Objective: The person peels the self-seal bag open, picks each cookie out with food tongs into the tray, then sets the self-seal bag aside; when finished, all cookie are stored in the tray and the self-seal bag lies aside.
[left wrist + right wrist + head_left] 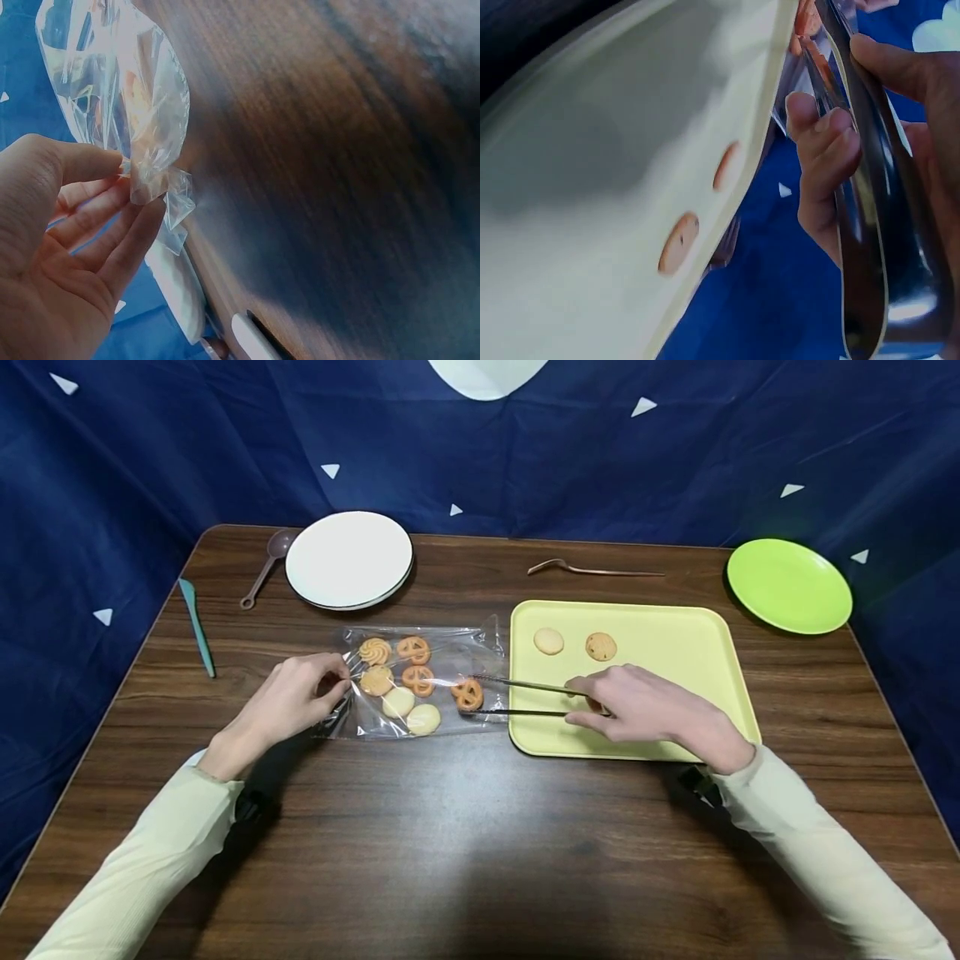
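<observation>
Right hand point(637, 697): fingers and thumb around metal tongs point(540, 686), arms parted. Tongs: long axis running left to right, slightly slanted, crossing the left edge of the yellow tray point(675, 647); tips pointing to the table's left edge, one each side of a pretzel point(468, 695) within the bag's outline; contact cannot be told. Left hand point(300, 689): thumb and fingertips pinching the left end of a clear bag point(459, 647), its long axis parallel to the table's near edge, right end beside the tray. Also in bag: two pretzels, one swirled cookie point(375, 652), three round cookies. On tray, toward its far left corner: plain cookie point(549, 641), speckled cookie point(601, 647). Along the far edge of the brown table point(420, 843): measuring spoon point(281, 543), white plate point(348, 560), copper-coloured fork point(615, 572); green plate point(789, 585) at far right corner. Near left edge: teal knife point(198, 631).
</observation>
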Demonstrator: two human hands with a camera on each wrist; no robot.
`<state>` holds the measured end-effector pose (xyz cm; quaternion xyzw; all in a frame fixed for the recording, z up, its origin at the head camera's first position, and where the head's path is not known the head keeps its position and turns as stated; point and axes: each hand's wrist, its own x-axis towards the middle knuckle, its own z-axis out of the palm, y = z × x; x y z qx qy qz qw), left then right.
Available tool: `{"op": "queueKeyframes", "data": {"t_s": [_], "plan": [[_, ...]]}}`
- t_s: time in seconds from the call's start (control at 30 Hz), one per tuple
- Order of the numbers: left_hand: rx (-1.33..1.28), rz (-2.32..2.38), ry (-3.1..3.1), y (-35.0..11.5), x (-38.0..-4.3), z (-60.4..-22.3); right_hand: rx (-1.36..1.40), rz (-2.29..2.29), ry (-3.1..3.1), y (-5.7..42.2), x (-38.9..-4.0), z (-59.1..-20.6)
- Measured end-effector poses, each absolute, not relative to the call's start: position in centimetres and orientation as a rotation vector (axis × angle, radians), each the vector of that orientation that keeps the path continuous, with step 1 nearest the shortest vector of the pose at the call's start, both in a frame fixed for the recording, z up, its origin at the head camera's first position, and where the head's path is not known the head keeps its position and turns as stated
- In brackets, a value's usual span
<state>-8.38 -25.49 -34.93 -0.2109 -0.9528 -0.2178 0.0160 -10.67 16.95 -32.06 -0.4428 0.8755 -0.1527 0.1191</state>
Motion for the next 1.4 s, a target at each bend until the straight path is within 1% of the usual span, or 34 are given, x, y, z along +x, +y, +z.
{"op": "queueKeyframes", "data": {"t_s": [0.17, 0.4, 0.6, 0.77, 1.1, 1.4], "plan": [[-0.668, -0.673, -2.955, -25.4, -8.5, -34.9, -1.21, -0.484, 2.621, 19.8, -10.4, -31.3], [-0.666, -0.662, -2.957, -25.4, -8.4, -34.9, -1.033, -0.443, 2.782, 25.3, -9.9, -30.1], [-0.664, -0.651, -2.959, -25.5, -8.4, -35.0, -0.811, -0.378, 2.888, 29.9, -9.1, -30.5], [-0.67, -0.635, -2.958, -25.4, -8.5, -35.0, -0.722, -0.333, 2.913, 32.6, -8.7, -31.2], [-0.68, -0.645, -2.946, -25.4, -8.4, -34.9, -0.598, -0.338, 2.893, 33.7, -8.7, -32.3], [-0.672, -0.641, -2.947, -25.4, -8.5, -35.0, -0.522, -0.364, 2.871, 33.6, -8.5, -31.5]]}}
